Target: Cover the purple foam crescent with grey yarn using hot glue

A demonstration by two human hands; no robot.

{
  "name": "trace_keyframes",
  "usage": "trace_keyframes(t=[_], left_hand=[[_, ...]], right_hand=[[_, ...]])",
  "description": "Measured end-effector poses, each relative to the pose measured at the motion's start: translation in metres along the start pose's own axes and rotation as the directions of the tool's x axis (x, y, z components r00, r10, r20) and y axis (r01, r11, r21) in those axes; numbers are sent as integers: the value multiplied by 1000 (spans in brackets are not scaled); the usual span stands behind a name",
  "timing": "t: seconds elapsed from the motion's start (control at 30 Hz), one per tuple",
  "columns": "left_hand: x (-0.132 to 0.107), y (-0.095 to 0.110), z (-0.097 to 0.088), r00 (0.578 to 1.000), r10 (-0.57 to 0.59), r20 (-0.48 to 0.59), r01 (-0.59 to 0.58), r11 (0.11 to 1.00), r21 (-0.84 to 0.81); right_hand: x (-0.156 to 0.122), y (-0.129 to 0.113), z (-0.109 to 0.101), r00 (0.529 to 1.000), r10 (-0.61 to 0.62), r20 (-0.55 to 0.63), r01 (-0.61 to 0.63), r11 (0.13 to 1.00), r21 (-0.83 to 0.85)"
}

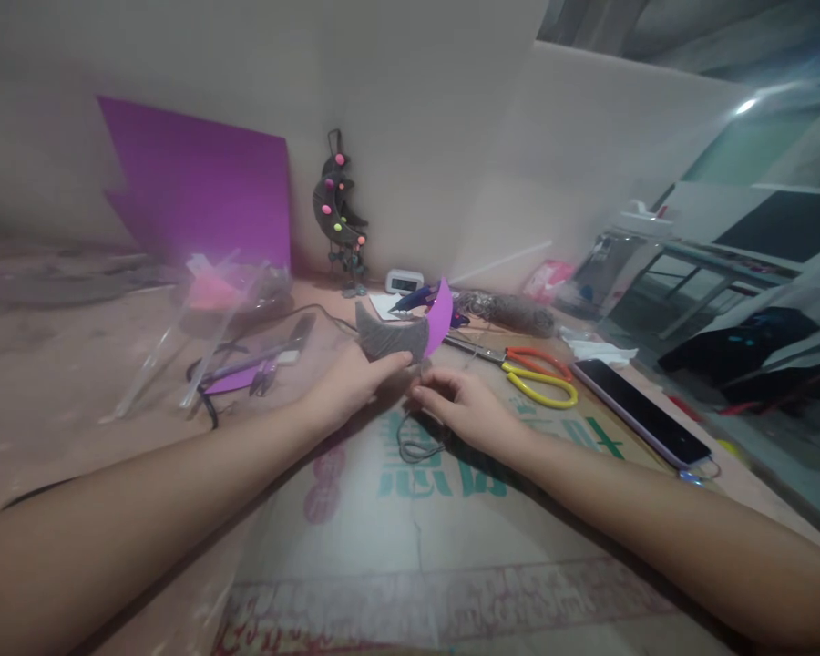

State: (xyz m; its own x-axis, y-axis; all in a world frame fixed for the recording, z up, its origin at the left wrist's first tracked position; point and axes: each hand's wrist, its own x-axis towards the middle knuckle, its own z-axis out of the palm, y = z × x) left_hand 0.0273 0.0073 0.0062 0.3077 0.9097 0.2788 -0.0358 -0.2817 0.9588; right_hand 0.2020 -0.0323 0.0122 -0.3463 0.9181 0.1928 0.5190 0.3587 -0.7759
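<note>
My left hand grips a purple crescent cutout, most of it wrapped in grey yarn. The right tip of the crescent shows bare purple. Close by on the right, my right hand is closed in a pinch on the grey yarn strand just below the crescent. A loose loop of this strand hangs beneath my right fingers, over the printed board.
Scissors with orange and yellow handles and a phone lie to the right. Behind are a small digital clock, a grey yarn bundle and a decorated grey crescent hanging. Purple sheets lean at the left wall; clear glue sticks stand nearby.
</note>
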Motion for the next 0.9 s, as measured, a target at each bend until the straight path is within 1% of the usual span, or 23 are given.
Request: trace_keyframes(t=[0.03, 0.07, 0.13, 0.23, 0.3, 0.33, 0.37, 0.4, 0.47, 0.5, 0.57, 0.63, 0.7, 0.77, 0.83, 0.9], left_hand=[[0, 0, 0, 1000, 16, 5, -16, 1000, 21], [1, 0, 0, 1000, 30, 10, -30, 999, 41], [2, 2, 0, 999, 43, 18, -45, 996, 73], [2, 5, 0, 997, 68, 42, -72, 993, 95], [1, 7, 0, 994, 92, 54, -97, 990, 105], [1, 7, 0, 994, 89, 60, -95, 989, 111], [1, 8, 0, 995, 77, 65, -85, 989, 119], [1, 8, 0, 996, 63, 66, -71, 989, 127], [1, 9, 0, 997, 40, 69, -49, 990, 133], [1, 9, 0, 997, 39, 67, -47, 991, 129], [1, 8, -1, 997, 46, 67, -53, 992, 113], [1, 6, -1, 996, 44, 78, -52, 994, 101], [2, 5, -1, 996, 45, 78, -53, 994, 95], [2, 5, -2, 996, 52, 69, -59, 994, 92], [2, 4, -2, 997, 50, 60, -55, 994, 93], [2, 3, -2, 998, 20, 55, -25, 995, 97]], right_hand=[[-1, -1, 0, 995, -96, -2, 95, 989, -117], [-3, -2, -1, 981, -195, 6, 191, 953, -236], [-6, -5, -1, 939, -340, 58, 332, 846, -418], [-11, -9, -5, 895, -416, 159, 430, 717, -549], [-13, -14, -11, 882, -436, 178, 451, 671, -588], [-14, -18, -15, 886, -435, 160, 438, 675, -593], [-14, -22, -20, 899, -419, 126, 409, 703, -582], [-14, -26, -25, 921, -381, 79, 358, 751, -555], [-13, -36, -36, 966, -258, 6, 232, 859, -457], [-13, -39, -41, 980, -198, -12, 176, 897, -406], [-12, -43, -46, 993, -114, -22, 100, 938, -333], [-13, -42, -44, 996, -84, -7, 77, 946, -314], [-17, -37, -36, 994, -108, 35, 113, 933, -342], [-22, -29, -25, 976, -191, 107, 218, 890, -399], [-25, -22, -14, 935, -302, 188, 356, 814, -459], [-27, -17, -6, 882, -401, 246, 470, 721, -509]])
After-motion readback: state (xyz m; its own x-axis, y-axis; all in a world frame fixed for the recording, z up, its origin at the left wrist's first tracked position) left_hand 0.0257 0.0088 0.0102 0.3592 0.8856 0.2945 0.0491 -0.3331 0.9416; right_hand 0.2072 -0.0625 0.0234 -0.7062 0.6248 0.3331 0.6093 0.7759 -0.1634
